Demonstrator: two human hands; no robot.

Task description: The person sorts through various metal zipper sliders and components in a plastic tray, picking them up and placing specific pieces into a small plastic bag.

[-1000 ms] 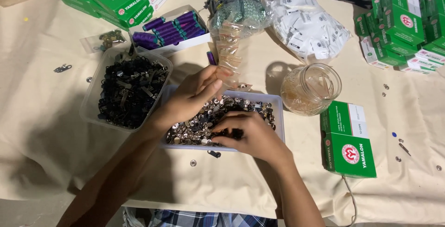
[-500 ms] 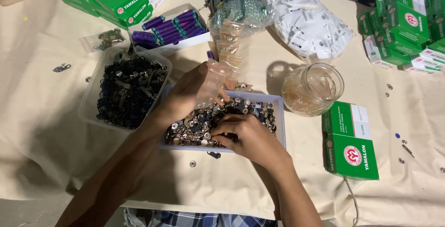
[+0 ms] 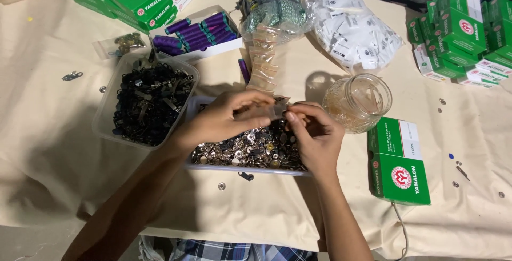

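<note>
Bare forearms, bare hands (image 3: 272,125), unsleeved

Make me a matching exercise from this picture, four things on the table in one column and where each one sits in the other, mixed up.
Things:
1. glass jar
2. purple thread spools
3. tub of black metal parts
4. tray of silver snap buttons

Places:
A. in an open white box at the far side
B. directly under both hands
C. right of the hands, beside a green box
D. left of the button tray

Pairs: 1-C, 2-A, 3-D, 4-B
</note>
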